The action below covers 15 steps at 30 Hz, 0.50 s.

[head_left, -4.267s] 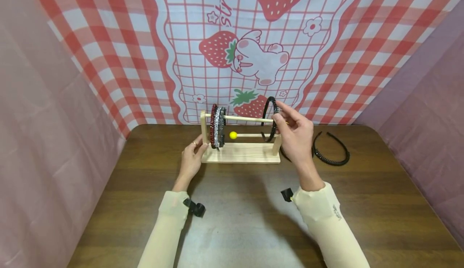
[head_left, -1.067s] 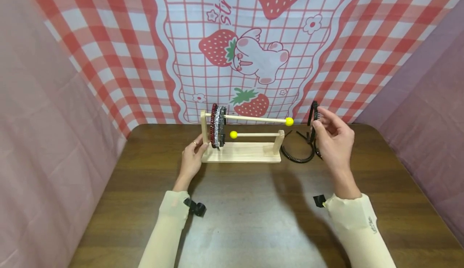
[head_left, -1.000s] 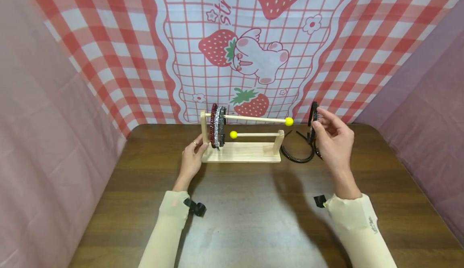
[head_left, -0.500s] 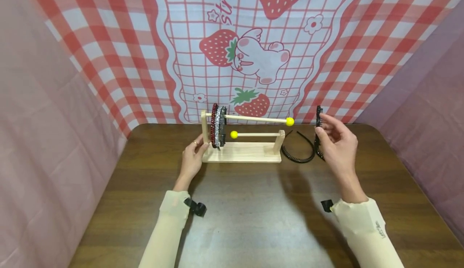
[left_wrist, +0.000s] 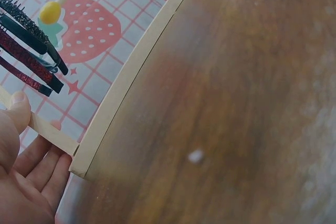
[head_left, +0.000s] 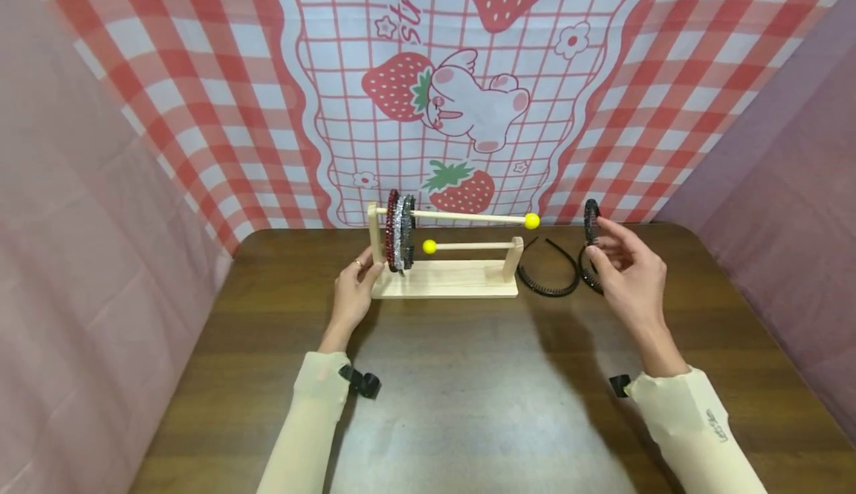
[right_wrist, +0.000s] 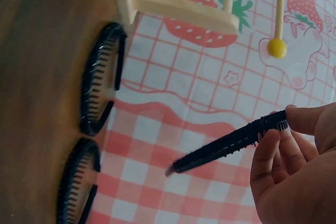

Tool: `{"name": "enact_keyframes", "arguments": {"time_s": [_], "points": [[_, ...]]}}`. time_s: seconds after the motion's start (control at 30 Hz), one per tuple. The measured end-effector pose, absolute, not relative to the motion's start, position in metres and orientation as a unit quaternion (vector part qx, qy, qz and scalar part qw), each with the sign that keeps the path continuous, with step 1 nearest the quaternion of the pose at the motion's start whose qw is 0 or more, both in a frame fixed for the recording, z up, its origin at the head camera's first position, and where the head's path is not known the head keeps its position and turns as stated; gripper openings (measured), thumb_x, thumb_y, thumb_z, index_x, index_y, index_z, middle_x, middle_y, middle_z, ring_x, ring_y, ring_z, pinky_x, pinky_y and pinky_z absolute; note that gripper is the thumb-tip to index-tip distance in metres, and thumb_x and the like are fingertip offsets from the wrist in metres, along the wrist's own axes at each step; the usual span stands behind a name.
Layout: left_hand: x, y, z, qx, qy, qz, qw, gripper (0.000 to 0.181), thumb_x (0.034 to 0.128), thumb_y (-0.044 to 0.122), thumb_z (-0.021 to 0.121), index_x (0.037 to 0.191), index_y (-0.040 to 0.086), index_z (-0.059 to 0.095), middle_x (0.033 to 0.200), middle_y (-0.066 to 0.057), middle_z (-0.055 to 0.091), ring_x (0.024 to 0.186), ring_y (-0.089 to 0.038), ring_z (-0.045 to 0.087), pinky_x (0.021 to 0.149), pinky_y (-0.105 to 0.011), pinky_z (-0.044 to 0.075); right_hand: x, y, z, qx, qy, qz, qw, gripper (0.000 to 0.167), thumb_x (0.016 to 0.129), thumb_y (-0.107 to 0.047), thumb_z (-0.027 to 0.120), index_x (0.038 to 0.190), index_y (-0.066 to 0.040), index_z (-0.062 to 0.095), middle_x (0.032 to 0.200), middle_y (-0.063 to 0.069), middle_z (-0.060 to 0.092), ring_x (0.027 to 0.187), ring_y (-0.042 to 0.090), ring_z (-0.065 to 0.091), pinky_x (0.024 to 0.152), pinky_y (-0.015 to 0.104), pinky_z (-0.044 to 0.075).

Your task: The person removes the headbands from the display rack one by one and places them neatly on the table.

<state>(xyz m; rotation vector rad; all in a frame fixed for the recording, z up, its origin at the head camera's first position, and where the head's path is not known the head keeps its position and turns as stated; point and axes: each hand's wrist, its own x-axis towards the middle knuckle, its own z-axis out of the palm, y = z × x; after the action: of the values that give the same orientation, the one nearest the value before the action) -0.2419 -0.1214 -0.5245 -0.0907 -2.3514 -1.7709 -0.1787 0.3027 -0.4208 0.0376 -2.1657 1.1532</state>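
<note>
My right hand (head_left: 631,278) pinches a black toothed headband (head_left: 591,221) between thumb and fingers, held up in the air right of the wooden stand (head_left: 455,286). Seen from the right wrist, this headband (right_wrist: 226,144) appears edge-on and tilted. With thumb and fingers, my left hand (head_left: 353,293) grips the stand's left post (head_left: 375,234); the left wrist view shows the thumb on this post (left_wrist: 55,134). Near that post, a red headband (head_left: 392,219), a silver one (head_left: 400,234) and a dark grey one (head_left: 409,226) hang on the upper rod (head_left: 468,217).
Two black headbands lie on the wooden table (head_left: 435,390) right of the stand: one nearer (head_left: 548,293), the other (head_left: 590,281) partly behind my right hand. Yellow balls cap the upper rod (head_left: 532,221) and lower rod (head_left: 429,247). A strawberry-print cloth (head_left: 461,100) hangs behind.
My right hand has moved right and slightly down with the black headband, away from the upper rod, whose yellow tip now shows. My left hand keeps its grip on the post.
</note>
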Motion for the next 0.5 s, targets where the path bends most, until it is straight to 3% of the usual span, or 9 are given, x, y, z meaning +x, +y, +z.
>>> {"name": "enact_keyframes", "arguments": {"time_s": [0.27, 0.33, 0.5], "points": [[-0.243, -0.121, -0.523, -0.038, -0.791, -0.603, 0.099, 0.046, 0.1116, 0.017, 0.069, 0.156, 0.003, 0.063, 0.138, -0.022, 0.075, 0.128, -0.039, 0.073, 0.114, -0.049, 0.057, -0.181, 0.322, -0.436, 0.006, -0.836, 0.422, 0.351, 0.046, 0.093, 0.005, 0.085, 0.137, -0.011, 0.08, 0.093, -0.027, 0.071, 0.071, -0.009, 0.06, 0.065, 0.005, 0.045], [-0.242, -0.121, -0.523, -0.04, -0.792, -0.601, 0.1, 0.046, 0.1113, 0.017, 0.07, 0.155, 0.003, 0.063, 0.138, -0.022, 0.075, 0.128, -0.039, 0.073, 0.113, -0.05, 0.057, -0.181, 0.329, -0.44, 0.003, -0.841, 0.412, 0.35, 0.044, 0.094, 0.005, 0.085, 0.135, -0.009, 0.081, 0.094, -0.02, 0.074, 0.072, -0.01, 0.06, 0.066, 0.004, 0.044], [-0.241, -0.121, -0.523, -0.04, -0.795, -0.597, 0.102, 0.047, 0.1107, 0.015, 0.07, 0.155, 0.002, 0.063, 0.14, -0.023, 0.073, 0.128, -0.04, 0.073, 0.113, -0.051, 0.057, -0.18, 0.347, -0.449, 0.01, -0.868, 0.358, 0.345, 0.04, 0.094, 0.006, 0.083, 0.132, -0.006, 0.082, 0.098, 0.014, 0.082, 0.075, -0.018, 0.054, 0.067, 0.004, 0.042]]}}
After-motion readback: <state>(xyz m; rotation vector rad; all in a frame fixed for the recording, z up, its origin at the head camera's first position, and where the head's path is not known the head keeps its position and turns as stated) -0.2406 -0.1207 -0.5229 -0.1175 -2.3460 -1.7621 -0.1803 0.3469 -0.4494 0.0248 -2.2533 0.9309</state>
